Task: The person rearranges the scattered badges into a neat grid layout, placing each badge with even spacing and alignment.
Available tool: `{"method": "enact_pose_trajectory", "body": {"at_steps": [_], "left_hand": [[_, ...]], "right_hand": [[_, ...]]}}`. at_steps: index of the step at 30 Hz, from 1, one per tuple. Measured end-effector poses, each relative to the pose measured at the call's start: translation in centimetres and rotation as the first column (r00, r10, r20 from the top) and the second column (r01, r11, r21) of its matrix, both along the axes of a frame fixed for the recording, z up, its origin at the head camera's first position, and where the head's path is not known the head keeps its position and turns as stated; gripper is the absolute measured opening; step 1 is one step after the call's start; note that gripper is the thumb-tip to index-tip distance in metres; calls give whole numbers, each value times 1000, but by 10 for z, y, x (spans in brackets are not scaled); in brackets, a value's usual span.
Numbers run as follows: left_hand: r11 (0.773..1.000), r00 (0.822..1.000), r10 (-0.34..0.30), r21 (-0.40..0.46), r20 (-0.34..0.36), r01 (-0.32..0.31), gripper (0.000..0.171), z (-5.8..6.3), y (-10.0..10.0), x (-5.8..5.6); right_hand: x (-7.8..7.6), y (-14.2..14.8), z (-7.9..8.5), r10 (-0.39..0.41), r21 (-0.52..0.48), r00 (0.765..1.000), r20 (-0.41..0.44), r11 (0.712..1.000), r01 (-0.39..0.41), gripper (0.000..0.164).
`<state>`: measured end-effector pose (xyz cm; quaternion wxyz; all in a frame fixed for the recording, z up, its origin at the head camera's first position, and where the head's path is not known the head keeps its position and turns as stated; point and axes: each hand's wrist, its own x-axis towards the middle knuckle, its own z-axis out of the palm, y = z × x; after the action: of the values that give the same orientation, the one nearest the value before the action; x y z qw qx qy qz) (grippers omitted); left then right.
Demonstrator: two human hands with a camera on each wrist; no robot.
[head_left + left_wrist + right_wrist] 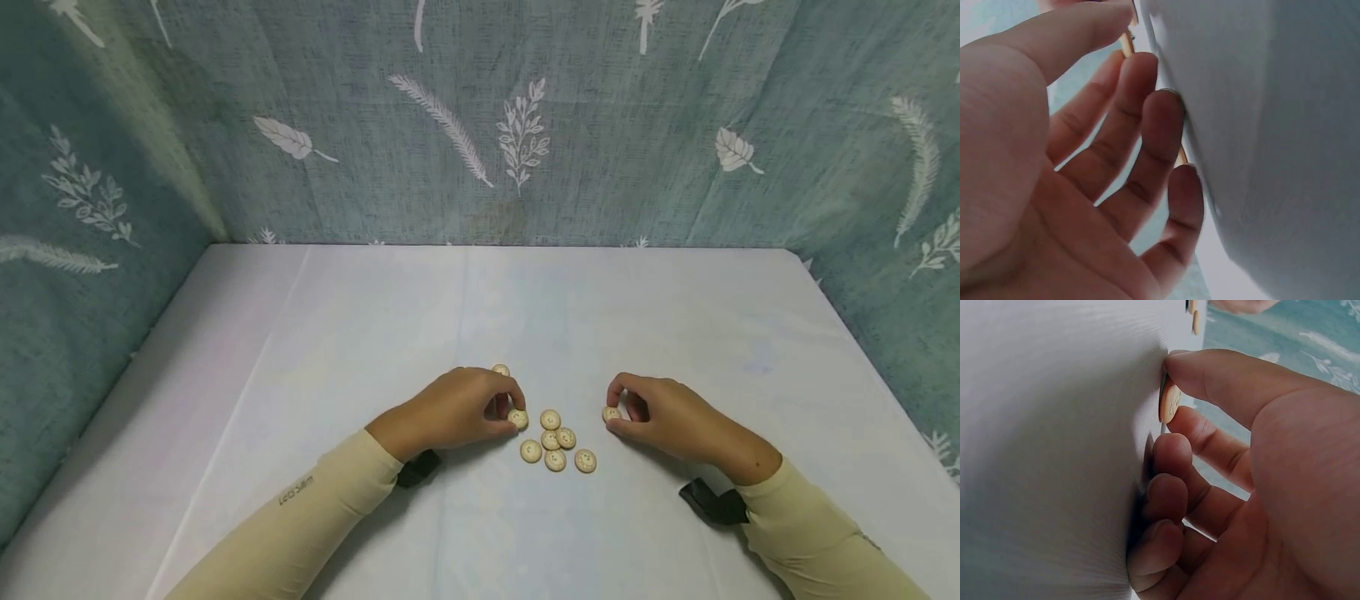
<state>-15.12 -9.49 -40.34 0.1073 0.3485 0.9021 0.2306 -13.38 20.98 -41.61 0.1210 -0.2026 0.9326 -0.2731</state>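
A person's left hand (471, 407) pinches a round, pale tan, wood-like button with dark markings (517, 419) between thumb and forefinger, the other fingers loosely bent beside it. The right hand (663, 412) has the same sort of hold on a second round, pale tan button (611, 414) — its thumb and forefinger stand at opposite edges, and the remaining fingers curl close to the white cloth-covered table (360, 308). Whether either gripped button is touching the cloth, I cannot tell. Between the hands lie six more pale tan buttons: one at the far side (550, 419), a pair in the middle whose edges overlap (566, 437), one toward the left hand (530, 451), and two nearer the person, the left one (555, 461) just below the pair and the right one (585, 461) a little apart. Another tan button (500, 369) (partly hidden by the left hand) sits just beyond the knuckles. Both arms wear beige sleeves (300, 517), with a black piece (714, 502) at each wrist — and grey-green fabric printed with white leaves (600, 167) hangs behind the table.
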Motion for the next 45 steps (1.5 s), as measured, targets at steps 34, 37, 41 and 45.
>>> {"method": "enact_pose_trajectory", "body": {"at_steps": [34,37,41,45], "left_hand": [[979,977,205,22,-51,-204,19,12,-33,-27],[977,975,214,7,-63,-214,18,10,-35,-29],[972,972,228,-37,-64,-231,18,6,-35,-29],[968,967,239,-54,-84,-244,18,3,-35,-30]], "right_hand": [[0,0,3,-6,21,1000,-7,1000,6,20],[0,0,3,-7,19,1000,-8,1000,7,20],[1,0,2,-7,19,1000,9,1000,7,20],[1,-1,2,-2,22,1000,1,1000,2,20]]}}
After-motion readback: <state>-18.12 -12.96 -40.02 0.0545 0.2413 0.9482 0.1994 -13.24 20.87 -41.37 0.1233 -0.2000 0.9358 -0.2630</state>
